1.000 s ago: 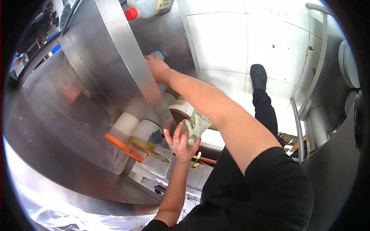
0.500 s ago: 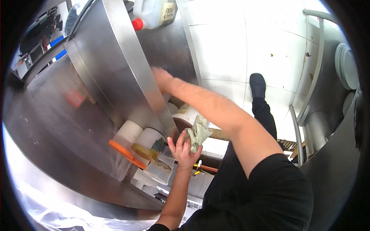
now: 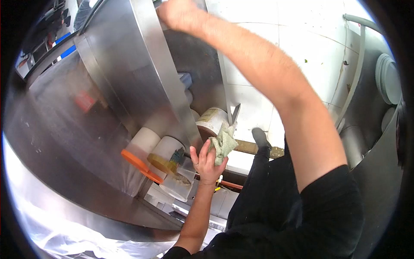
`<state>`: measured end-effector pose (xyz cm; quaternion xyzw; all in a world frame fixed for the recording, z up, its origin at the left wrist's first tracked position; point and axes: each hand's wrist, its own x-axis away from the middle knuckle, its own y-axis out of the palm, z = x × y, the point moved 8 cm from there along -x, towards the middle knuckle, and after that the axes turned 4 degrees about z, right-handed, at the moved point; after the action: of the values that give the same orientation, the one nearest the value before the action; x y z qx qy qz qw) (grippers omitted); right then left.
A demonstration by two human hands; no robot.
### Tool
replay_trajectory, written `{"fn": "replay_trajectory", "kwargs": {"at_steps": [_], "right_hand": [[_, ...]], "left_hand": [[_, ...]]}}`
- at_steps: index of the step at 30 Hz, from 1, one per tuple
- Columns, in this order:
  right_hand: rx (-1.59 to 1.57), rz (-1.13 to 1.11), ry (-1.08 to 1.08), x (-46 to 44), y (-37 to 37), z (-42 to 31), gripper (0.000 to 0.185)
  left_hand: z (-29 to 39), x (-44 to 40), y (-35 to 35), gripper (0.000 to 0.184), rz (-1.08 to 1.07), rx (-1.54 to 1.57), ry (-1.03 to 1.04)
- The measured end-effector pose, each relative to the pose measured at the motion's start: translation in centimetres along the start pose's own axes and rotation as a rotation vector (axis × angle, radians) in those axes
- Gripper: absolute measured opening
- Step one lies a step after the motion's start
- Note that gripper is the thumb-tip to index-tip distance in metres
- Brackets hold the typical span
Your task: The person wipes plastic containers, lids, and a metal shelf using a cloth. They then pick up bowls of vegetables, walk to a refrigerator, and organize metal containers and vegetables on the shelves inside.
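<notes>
A crumpled pale-green cloth (image 3: 224,144) is held in my left hand (image 3: 209,166), between the thumb and fingers, beside the metal shelf edge. My right hand (image 3: 179,14) is at the top of the view, over the far end of the steel shelf (image 3: 166,82). Its fingers look curled, but what they hold, if anything, is hidden. Just beyond my left hand lies a large white tub (image 3: 213,120) with a worn label. Near the left wrist are a clear container (image 3: 181,183) and a tub with a yellowish lid (image 3: 163,163).
A tub with an orange lid (image 3: 141,166) stands at the left. Farther inside the shelf is a bluish container (image 3: 185,80). White floor tiles (image 3: 250,103) lie to the right. Stacked white plates (image 3: 388,80) sit on the far-right shelving.
My right hand has moved up and away along the shelf, to where the red-capped jug was visible. That jug no longer shows. My left hand keeps the cloth in nearly the same place.
</notes>
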<state>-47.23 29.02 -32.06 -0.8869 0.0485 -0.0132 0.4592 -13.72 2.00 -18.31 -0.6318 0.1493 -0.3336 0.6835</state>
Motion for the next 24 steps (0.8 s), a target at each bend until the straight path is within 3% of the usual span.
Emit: {"fn": "replay_trajectory", "kwargs": {"at_steps": [3,6,8,10,14,18,22,24], "right_hand": [[-0.045,0.059,0.040,2.3,4.0,-3.2,0.017],[-0.159,0.032,-0.031,4.2,7.4,-7.0,0.023],[-0.222,0.199,-0.176,5.9,11.3,-10.6,0.022],[-0.547,0.422,-0.132,6.2,16.7,-14.2,0.025],[-0.595,0.176,-0.095,5.6,19.1,-17.2,0.030],[-0.705,0.069,-0.062,5.0,18.3,-16.7,0.037],[-0.954,-0.022,0.069,7.0,13.6,-11.9,0.043],[-1.021,-0.227,0.218,11.6,11.5,-8.2,0.047]], "left_hand": [[0.0,-0.4,0.2,0.050,0.008,-0.009,-0.003],[0.0,-0.1,0.2,0.050,-0.018,-0.017,-0.017],[-0.2,0.1,0.5,0.050,-0.045,-0.021,-0.032],[-0.1,0.1,0.3,0.050,-0.029,-0.035,-0.022],[-0.1,0.1,0.4,0.048,-0.011,-0.049,-0.015],[-0.2,0.5,0.4,0.046,-0.023,-0.035,-0.032],[-0.4,0.0,0.0,0.046,0.012,-0.020,-0.004],[-0.8,0.5,0.1,0.048,0.029,0.025,-0.003]]}}
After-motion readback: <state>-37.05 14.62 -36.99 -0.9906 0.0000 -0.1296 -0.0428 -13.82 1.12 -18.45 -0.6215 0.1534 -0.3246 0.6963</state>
